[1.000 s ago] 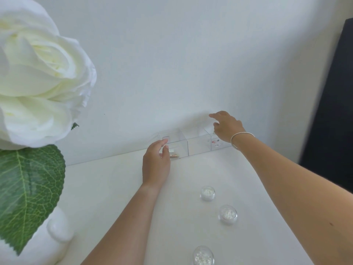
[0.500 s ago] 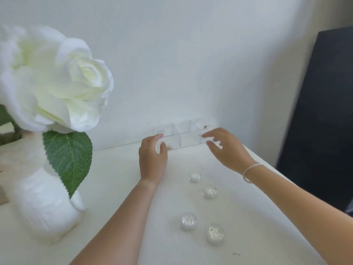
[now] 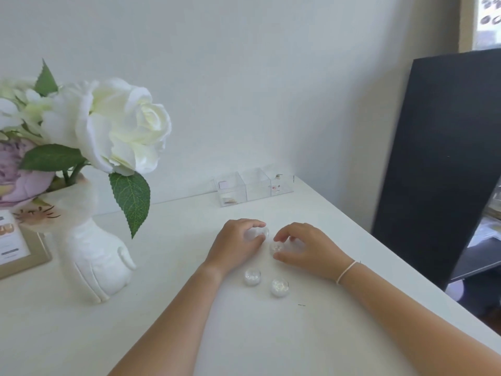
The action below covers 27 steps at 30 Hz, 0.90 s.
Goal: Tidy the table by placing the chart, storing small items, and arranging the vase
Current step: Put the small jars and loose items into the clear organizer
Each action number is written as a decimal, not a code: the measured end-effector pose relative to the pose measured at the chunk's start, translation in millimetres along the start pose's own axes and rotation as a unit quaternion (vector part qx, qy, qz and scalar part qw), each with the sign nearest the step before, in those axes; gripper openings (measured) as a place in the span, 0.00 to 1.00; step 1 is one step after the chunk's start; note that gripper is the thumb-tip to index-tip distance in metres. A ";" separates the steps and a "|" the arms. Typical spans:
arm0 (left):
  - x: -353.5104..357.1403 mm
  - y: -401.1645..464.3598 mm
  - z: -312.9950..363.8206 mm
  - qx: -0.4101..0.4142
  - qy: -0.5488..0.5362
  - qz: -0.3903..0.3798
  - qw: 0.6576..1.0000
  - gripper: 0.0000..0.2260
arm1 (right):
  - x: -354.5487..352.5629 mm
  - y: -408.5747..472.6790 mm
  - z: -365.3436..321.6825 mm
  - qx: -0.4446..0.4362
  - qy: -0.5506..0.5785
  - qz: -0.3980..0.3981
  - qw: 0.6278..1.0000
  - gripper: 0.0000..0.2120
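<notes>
Several small round clear jars with glittery contents lie on the white table (image 3: 162,321). My left hand (image 3: 235,244) curls around one jar (image 3: 261,232). My right hand (image 3: 306,246) closes its fingers around a second jar (image 3: 276,247). Two more jars (image 3: 252,276) (image 3: 279,287) sit loose just in front of my hands. A clear three-compartment box (image 3: 254,187) stands against the wall behind them. The white hand-shaped vase (image 3: 95,256) with a white rose (image 3: 122,126) stands at the left. A gold-framed chart (image 3: 16,246) stands at the far left edge.
A tall black panel (image 3: 444,158) stands off the table's right side. The table's right edge (image 3: 379,240) runs diagonally near my right forearm. A purple flower (image 3: 16,172) fills the left of the bouquet. The white wall is close behind the box.
Both hands have drawn back from the clear box toward me and come down on the two farther jars. The view has pulled back, showing more of the vase and the framed chart.
</notes>
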<state>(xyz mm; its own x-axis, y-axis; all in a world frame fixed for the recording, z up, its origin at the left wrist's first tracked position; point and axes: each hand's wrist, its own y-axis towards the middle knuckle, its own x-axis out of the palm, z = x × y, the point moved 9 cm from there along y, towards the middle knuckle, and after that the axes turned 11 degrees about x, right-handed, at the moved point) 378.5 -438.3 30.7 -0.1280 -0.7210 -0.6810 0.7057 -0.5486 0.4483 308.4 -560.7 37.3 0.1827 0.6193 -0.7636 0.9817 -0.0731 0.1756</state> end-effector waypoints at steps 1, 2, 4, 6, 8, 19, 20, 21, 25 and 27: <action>0.7 0.1 1.0 0.002 0.005 -0.005 1.000 0.11 | 1.3 0.2 -0.1 -0.004 -0.013 0.002 1.000 0.08; 0.9 0.3 1.1 0.001 0.007 -0.006 1.000 0.10 | 1.9 0.9 -0.3 -0.008 -0.022 0.007 1.000 0.08; 0.2 0.8 -0.3 -0.005 0.005 -0.003 1.000 0.09 | 1.9 2.3 -0.2 -0.015 -0.027 0.014 0.999 0.08; -0.8 1.8 -2.5 -0.009 -0.001 0.006 1.000 0.08 | 2.3 4.0 0.5 -0.020 -0.024 0.016 0.999 0.07; -2.5 2.7 -4.0 -0.009 -0.007 0.018 1.000 0.07 | 2.9 6.5 0.7 -0.024 -0.022 0.015 0.999 0.07; -21.7 2.1 -5.9 -0.019 -0.076 0.085 0.993 0.08 | -11.5 29.4 7.5 -0.003 0.065 0.067 0.996 0.04; -26.4 3.9 -5.1 -0.019 -0.079 0.097 0.992 0.08 | -15.0 32.7 8.3 0.001 0.078 0.078 0.994 0.05; -31.7 6.9 -4.1 -0.019 -0.081 0.110 0.990 0.08 | -18.7 36.5 9.3 0.007 0.091 0.090 0.992 0.06; -51.5 27.9 1.2 -0.006 -0.090 0.167 0.982 0.02 | -29.0 54.6 18.2 0.035 0.133 0.133 0.982 0.04; -54.8 45.4 3.6 0.003 -0.077 0.168 0.983 0.02 | -30.7 63.5 25.5 0.053 0.143 0.147 0.977 0.03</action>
<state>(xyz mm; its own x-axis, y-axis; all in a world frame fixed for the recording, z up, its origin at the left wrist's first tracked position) 415.1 -425.2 90.5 0.0077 -0.9171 -0.3986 0.7227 -0.2704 0.6360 366.5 -604.3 56.1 0.4496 0.7512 -0.4833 0.8921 -0.3509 0.2846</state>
